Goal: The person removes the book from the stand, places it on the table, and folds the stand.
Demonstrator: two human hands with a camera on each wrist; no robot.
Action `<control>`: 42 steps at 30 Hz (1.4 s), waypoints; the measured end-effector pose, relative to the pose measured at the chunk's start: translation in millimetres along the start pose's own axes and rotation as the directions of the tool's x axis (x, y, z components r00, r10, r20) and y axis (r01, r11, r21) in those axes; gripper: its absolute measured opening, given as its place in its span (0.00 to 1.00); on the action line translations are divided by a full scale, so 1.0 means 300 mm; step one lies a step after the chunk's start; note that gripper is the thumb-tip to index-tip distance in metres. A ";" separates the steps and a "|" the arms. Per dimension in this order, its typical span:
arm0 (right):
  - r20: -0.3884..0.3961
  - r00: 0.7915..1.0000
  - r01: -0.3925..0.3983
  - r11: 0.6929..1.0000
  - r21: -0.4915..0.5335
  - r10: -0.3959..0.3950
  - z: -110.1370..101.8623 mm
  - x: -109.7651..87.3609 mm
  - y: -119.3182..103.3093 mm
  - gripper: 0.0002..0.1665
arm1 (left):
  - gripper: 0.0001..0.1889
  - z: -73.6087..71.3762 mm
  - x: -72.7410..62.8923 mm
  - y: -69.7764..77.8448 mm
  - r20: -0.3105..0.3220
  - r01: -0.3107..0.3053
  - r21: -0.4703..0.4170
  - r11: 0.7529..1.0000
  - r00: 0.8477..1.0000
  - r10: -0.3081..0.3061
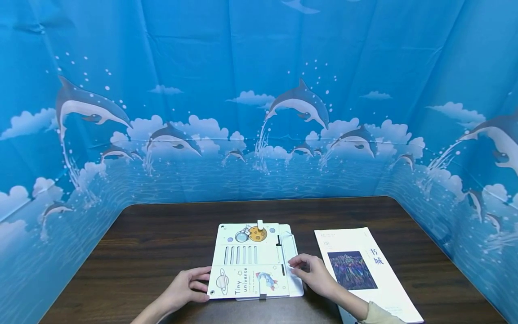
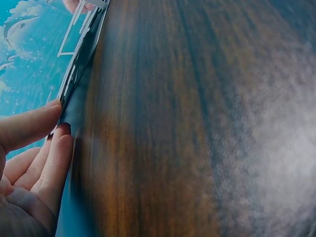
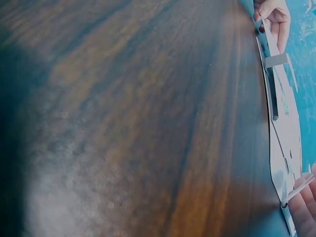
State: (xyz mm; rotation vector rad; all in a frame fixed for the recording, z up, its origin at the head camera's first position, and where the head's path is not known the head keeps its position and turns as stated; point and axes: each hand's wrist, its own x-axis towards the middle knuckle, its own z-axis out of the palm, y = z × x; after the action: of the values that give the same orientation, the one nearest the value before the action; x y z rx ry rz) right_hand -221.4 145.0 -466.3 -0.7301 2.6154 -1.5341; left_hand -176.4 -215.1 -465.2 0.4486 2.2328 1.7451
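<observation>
A white book stand (image 1: 238, 261) with a "Tiny universe" print, a planet and a rocket lies flat on the table. My left hand (image 1: 186, 287) pinches its left edge, the thumb above and fingers underneath, as the left wrist view shows. At the opposite edge, my right hand (image 1: 313, 273) holds the stand's thin white wire support (image 3: 300, 189) with its fingertips. In the left wrist view that wire frame (image 2: 67, 33) sticks up from the panel. A grey clip (image 3: 275, 60) sits on the stand's near edge.
To the right lies a white book (image 1: 388, 274) with a dark picture on its cover, partly under the right forearm. A dark wood table (image 1: 162, 238) carries everything. Behind it hangs a blue dolphin curtain (image 1: 202, 67).
</observation>
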 end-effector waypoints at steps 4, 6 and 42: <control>-0.005 1.000 -0.009 1.000 -0.016 0.009 -0.006 -0.006 -0.022 0.06 | 0.38 -0.001 0.001 -0.003 0.001 0.004 -0.001 1.000 1.000 -0.004; -0.003 1.000 -0.012 1.000 -0.015 0.012 -0.013 -0.012 -0.053 0.07 | 0.38 -0.001 0.002 -0.003 0.000 0.006 0.004 1.000 1.000 -0.006; 0.147 0.982 0.145 0.969 -0.199 -0.117 -0.011 0.055 -0.013 0.06 | 0.39 0.001 -0.001 -0.003 -0.008 -0.023 0.014 1.000 1.000 0.023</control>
State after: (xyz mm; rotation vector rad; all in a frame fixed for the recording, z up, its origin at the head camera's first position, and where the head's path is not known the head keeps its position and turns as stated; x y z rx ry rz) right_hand -235.4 139.4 -458.0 -1.0029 2.7010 -1.1978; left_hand -176.1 -215.0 -466.1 0.4734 2.2560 1.7466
